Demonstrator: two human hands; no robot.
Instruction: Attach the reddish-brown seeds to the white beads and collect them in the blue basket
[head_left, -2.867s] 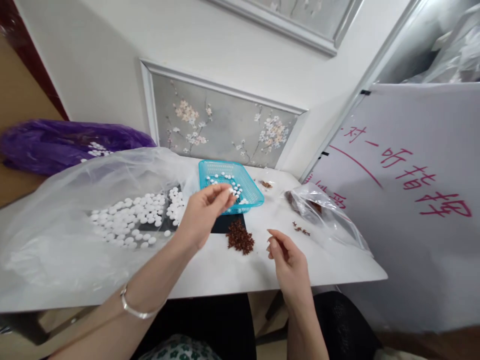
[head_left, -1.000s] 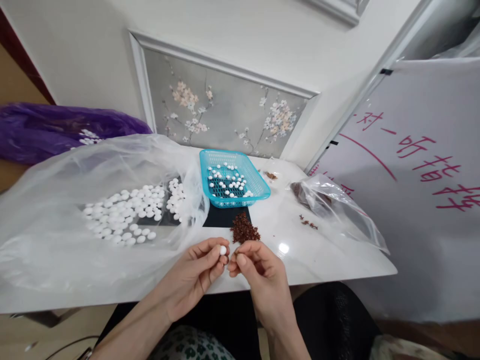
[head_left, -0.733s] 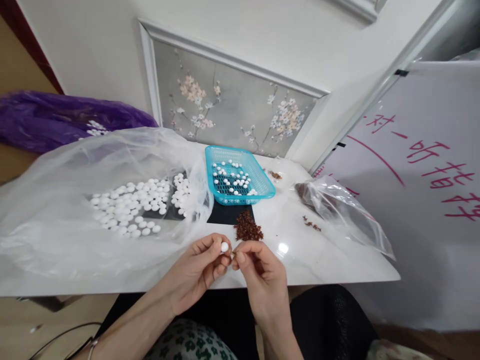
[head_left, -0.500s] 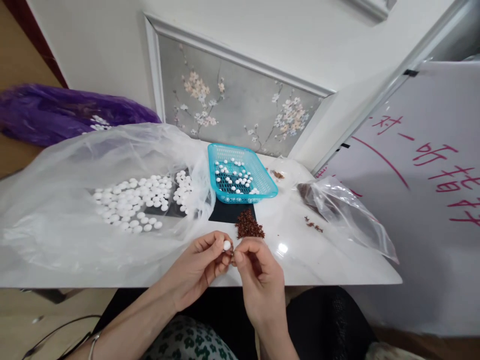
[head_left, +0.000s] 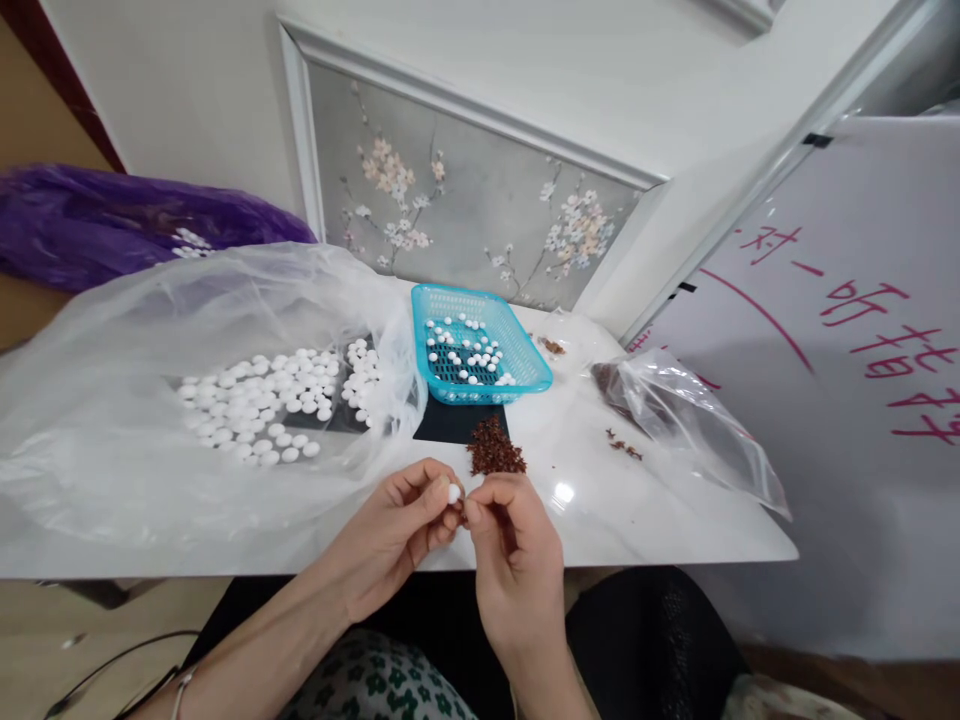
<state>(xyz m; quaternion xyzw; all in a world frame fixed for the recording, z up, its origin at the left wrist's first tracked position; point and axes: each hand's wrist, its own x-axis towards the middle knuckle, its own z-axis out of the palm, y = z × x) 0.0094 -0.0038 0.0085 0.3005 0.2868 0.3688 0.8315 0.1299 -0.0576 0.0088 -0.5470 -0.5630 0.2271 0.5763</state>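
My left hand (head_left: 405, 530) is closed, holding a small white ball (head_left: 454, 493) between thumb and fingertips near the table's front edge. Right beside it, my right hand (head_left: 521, 565) pinches something tiny close to the ball; the fingers hide what it is. Just beyond both hands lies a heap of small dark-brown, spiky pieces (head_left: 495, 448). Behind the heap stands a blue plastic basket (head_left: 491, 392) with several white balls on its floor. To the left, many more white balls (head_left: 300, 383) lie in a large translucent plastic bag (head_left: 97, 470).
A purple bag (head_left: 67, 225) with white pieces lies at the far left. On the right is a clear bag (head_left: 690, 425) of brown material, with a few loose brown pieces (head_left: 624, 446) near it. A whiteboard (head_left: 847, 480) and the wall border the white table (head_left: 675, 535).
The view has shifted slightly. Both hands stay together in nearly the same pose, with the white ball still in the left fingers and the right fingers still pinched beside it.
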